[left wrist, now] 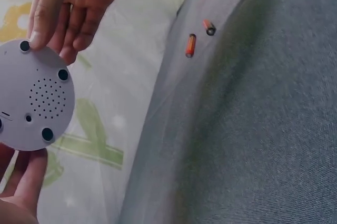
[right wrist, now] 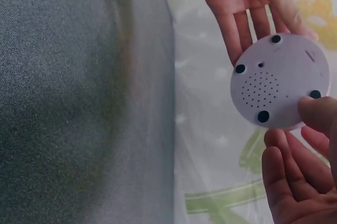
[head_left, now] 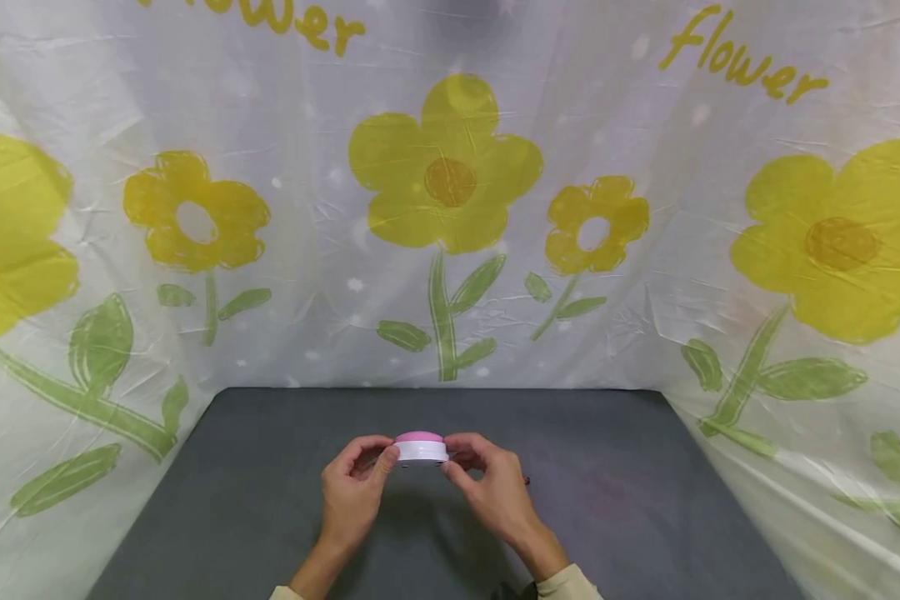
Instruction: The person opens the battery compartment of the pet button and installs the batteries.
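"flower" in yellow on backdrop sheet.

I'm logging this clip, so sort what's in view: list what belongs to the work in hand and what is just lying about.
In hand:
- round white device with pink top, speaker holes and black feet underneath
- left hand, holding its edge
- right hand, holding the other edge

Lying about:
- two orange batteries on the grey tabletop
- flower-print sheet behind

From the head view the white base of the button is covered at both sides by fingers, and its underside is hidden. In the left wrist view the disc runs off the left edge. The two batteries beyond the grip are too small to read.
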Motion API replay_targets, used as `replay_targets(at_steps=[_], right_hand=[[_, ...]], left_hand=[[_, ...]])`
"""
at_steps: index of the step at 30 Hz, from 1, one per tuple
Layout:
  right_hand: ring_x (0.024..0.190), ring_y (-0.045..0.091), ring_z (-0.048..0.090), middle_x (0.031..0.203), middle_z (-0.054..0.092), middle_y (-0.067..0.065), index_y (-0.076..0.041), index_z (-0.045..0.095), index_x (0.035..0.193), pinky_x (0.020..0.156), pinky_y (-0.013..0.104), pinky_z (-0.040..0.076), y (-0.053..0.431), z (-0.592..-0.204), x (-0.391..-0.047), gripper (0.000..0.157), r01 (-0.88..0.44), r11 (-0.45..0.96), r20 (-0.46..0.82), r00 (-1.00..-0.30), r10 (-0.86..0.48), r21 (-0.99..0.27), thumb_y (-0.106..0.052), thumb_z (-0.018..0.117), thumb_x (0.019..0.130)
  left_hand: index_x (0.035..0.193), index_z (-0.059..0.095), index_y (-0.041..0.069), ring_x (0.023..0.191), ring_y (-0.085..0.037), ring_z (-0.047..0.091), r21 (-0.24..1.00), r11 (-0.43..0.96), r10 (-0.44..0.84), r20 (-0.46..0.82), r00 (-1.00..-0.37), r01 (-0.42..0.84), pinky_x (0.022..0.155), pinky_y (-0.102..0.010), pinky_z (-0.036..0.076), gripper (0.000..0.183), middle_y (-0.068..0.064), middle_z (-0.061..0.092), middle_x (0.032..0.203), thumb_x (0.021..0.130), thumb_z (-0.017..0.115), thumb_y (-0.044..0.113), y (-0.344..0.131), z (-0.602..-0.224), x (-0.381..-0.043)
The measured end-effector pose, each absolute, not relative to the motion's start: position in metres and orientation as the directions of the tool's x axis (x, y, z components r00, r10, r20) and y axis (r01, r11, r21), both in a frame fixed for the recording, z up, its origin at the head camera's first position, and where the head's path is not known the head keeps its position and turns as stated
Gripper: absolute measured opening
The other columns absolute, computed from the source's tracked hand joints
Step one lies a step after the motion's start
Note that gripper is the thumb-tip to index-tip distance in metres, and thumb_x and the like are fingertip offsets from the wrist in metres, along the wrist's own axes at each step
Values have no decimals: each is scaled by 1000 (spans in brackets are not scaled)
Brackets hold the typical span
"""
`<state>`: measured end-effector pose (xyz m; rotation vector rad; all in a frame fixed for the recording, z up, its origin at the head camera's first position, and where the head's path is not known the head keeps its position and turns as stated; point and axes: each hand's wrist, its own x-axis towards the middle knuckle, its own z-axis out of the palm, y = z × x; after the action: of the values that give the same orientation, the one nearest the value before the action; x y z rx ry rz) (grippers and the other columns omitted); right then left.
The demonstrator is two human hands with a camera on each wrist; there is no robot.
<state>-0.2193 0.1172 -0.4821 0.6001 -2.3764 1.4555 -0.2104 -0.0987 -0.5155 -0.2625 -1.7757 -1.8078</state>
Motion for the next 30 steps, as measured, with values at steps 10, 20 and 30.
replay_targets(at_steps=[10, 20, 30], right_hand=[[80, 4, 75, 95, 81, -11, -22, 80, 114, 77, 24, 65, 116, -480, -220, 19, -473, 423, 450, -879, -161, -773, -17, 85, 96], [79, 6, 76, 94, 83, -3, -14, 82, 112, 73, 22, 64, 116, -484, -220, 18, -397, 401, 368, -917, -151, -825, -14, 84, 95], [75, 14, 77, 90, 82, 2, -5, 80, 121, 68, 21, 63, 118, -494, -220, 25, -325, 416, 260, -943, -206, -849, -14, 78, 98]], left_hand=[[125, 79, 2, 111, -10, 76, 902, 35, -169, 429, -887, 430, 93, -23, 65, 31, -16, 76, 120, 94, 80, -4, -101, -506, -203], [127, 78, 3, 105, -18, 74, 928, 74, -96, 371, -924, 365, 90, -20, 64, 38, -14, 74, 119, 91, 77, -9, -105, -502, -201], [124, 77, -5, 88, -15, 76, 981, 59, -76, 192, -979, 187, 75, -22, 65, 33, -19, 77, 113, 91, 77, -7, -107, -510, -204]])
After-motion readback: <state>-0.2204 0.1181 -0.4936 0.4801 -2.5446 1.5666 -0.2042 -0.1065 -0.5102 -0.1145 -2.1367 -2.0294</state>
